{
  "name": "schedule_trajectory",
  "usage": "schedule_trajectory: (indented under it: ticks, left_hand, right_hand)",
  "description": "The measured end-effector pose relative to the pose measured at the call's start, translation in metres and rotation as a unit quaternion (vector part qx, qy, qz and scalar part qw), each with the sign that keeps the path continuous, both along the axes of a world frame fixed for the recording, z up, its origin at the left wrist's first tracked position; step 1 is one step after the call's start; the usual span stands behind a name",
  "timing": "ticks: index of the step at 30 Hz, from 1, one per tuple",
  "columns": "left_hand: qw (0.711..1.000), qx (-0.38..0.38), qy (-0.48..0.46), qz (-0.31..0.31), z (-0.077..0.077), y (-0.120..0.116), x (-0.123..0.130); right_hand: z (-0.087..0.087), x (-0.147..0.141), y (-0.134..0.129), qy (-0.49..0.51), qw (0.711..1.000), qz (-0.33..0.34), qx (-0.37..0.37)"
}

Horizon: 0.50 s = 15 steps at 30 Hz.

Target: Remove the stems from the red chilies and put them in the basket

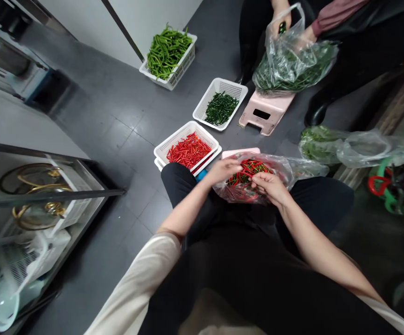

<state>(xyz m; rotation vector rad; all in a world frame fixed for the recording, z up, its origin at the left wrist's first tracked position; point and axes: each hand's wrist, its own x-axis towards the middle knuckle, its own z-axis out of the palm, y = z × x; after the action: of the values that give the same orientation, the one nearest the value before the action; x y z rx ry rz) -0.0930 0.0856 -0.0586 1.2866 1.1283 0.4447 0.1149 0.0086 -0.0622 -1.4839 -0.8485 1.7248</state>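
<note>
A clear plastic bag (235, 193) of red chili peppers with green stems (257, 166) lies open between my knees. My left hand (224, 170) reaches over the bag's left side, its fingers curled together at the chilies; what they grip is hidden. From the right, my right hand (270, 187) pinches a red chili pepper at its fingertips, close to the left fingers. Just beyond my left knee, a white basket (159, 151) holds red chilies (189, 151) without visible stems. It sits on another white basket.
Another white basket (200, 111) holds small green chilies; a farther one (172, 83) is heaped with long green peppers (168, 51). Opposite, a person handles a bag of greens (292, 70) on a pink stool (266, 111). Bagged greens (318, 139) lie right; a metal rack (83, 197) stands left.
</note>
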Motion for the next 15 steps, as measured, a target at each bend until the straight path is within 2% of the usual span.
schedule_trajectory:
  ticks: [2, 4, 6, 8, 10, 12, 14, 15]
  left_hand:
    - [0.99, -0.075, -0.113, 0.022, -0.007, -0.023, 0.034]
    - [0.974, -0.112, -0.185, 0.062, -0.011, -0.034, 0.049]
    - [0.965, -0.126, -0.214, 0.086, -0.013, -0.034, 0.049]
    - [0.971, -0.122, -0.187, 0.082, -0.011, -0.029, 0.04]
    - [0.99, -0.065, -0.11, 0.06, -0.003, -0.025, 0.031]
    - [0.998, 0.059, -0.015, 0.0, 0.012, -0.024, 0.024]
    - [0.975, 0.192, 0.066, -0.086, 0.032, -0.021, 0.017]
    - [0.957, 0.24, 0.099, -0.129, 0.042, -0.017, 0.011]
  right_hand:
    - [0.004, -0.001, -0.002, 0.017, 1.0, -0.001, -0.003]
    - [0.007, 0.0, -0.003, 0.013, 1.0, -0.007, 0.001]
    - [0.008, 0.001, -0.003, -0.01, 1.0, 0.006, 0.02]
    - [0.01, -0.001, -0.001, -0.078, 0.993, 0.058, 0.061]
    - [0.012, -0.006, 0.005, -0.205, 0.961, 0.137, 0.123]
    - [0.011, -0.014, 0.014, -0.346, 0.898, 0.216, 0.166]
    - [0.006, -0.017, 0.023, -0.442, 0.838, 0.28, 0.155]
    - [0.001, -0.015, 0.027, -0.467, 0.82, 0.301, 0.133]
